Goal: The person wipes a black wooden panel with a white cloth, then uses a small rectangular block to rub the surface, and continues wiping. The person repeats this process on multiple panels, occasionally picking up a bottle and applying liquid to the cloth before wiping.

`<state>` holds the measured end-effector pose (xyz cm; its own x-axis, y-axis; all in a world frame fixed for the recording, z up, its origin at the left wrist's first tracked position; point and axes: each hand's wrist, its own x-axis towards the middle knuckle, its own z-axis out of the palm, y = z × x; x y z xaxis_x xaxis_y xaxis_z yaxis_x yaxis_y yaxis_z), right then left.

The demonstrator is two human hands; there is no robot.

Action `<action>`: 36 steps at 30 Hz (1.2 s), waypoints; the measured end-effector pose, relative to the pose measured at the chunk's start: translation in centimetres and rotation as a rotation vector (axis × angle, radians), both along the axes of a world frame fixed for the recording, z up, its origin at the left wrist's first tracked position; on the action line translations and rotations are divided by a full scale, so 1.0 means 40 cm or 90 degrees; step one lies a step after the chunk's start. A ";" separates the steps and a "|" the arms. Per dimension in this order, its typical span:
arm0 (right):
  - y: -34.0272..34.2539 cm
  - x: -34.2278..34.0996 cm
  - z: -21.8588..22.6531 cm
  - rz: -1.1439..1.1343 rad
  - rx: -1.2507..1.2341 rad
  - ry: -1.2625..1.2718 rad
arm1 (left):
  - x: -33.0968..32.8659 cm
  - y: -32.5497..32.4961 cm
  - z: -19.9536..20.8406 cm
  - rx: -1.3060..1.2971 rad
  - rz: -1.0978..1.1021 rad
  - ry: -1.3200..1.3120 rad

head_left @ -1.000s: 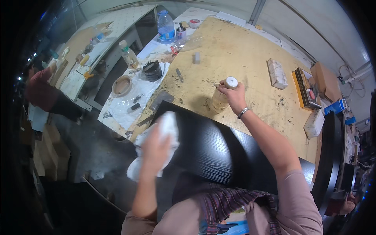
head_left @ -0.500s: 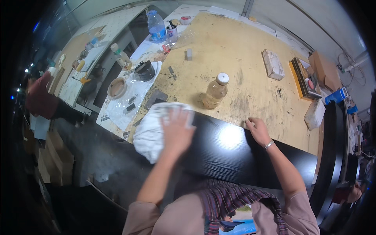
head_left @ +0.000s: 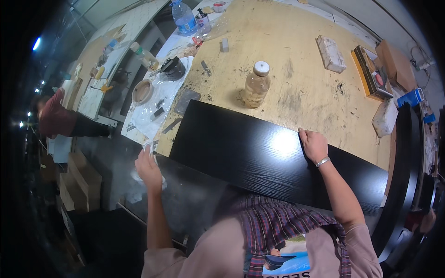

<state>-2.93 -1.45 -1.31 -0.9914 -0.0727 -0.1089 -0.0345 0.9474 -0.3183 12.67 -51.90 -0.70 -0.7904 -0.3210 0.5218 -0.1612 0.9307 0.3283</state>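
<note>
A glossy black wood-grained board (head_left: 232, 139) lies slanted across the near edge of the worktable. My right hand (head_left: 315, 146) grips its far edge, thumb on the far side and fingers bent over the top. Off the board's left end, beyond the table's near edge, my left hand (head_left: 149, 169) is closed on a white cloth (head_left: 147, 148). Most of the cloth is hidden behind that hand; bits show at the fingertips and beside the palm. Just past the board stands a clear bottle (head_left: 257, 88) with a white cap, holding pale yellowish liquid.
Left on the table are a round dish (head_left: 142, 91), a dark tub (head_left: 174, 69), a capped bottle (head_left: 144, 56) and a water bottle (head_left: 183, 18). To the right sit a whitish block (head_left: 331, 54) and an open box (head_left: 372, 73). A person (head_left: 58, 118) stands far left.
My left hand has swept the cloth leftward off the board, baring its left end. My right hand keeps its place on the far edge. The view has shifted slightly.
</note>
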 end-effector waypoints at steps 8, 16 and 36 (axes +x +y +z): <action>-0.006 -0.002 -0.001 0.006 0.000 0.019 | -0.009 0.543 0.065 -0.111 -0.588 -0.310; -0.017 0.001 0.010 -0.004 0.011 -0.011 | 0.032 0.550 -0.034 -0.142 -0.591 -0.288; 1.076 0.420 -0.052 -0.562 0.138 0.215 | -0.223 1.071 0.014 -0.196 -0.632 -0.321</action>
